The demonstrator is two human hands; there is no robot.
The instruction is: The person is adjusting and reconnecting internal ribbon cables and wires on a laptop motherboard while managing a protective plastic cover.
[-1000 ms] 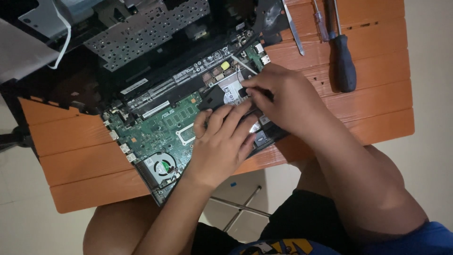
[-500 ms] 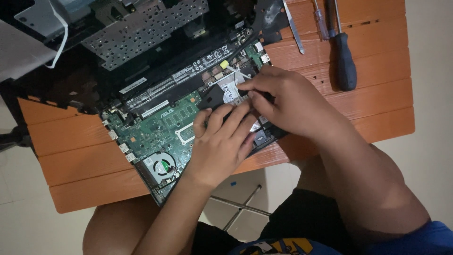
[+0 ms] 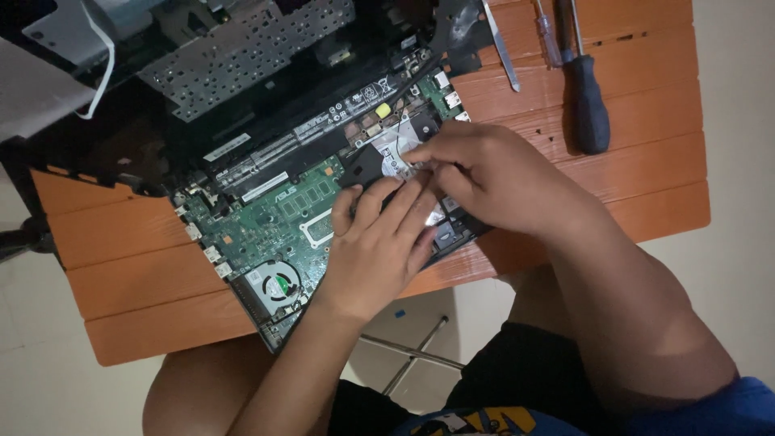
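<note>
Left hand [image 3: 379, 242] flat, fingers extended, pressing on opened laptop's green board [image 3: 274, 222], gripping nothing. Right hand [image 3: 492, 178] beside it, fingertips pinched on silver drive [image 3: 395, 145] seated at board's right end. Cooling fan [image 3: 274, 284] near edge. Farther: orange slatted table [image 3: 646, 178], black-handled screwdriver [image 3: 589, 105], keyboard plate [image 3: 242, 48].

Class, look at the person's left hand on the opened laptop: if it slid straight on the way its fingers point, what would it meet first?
Probably the right hand: the left hand points up-right, its fingertips almost at the right hand's fingers over the silver drive. Depth is unclear.
</note>
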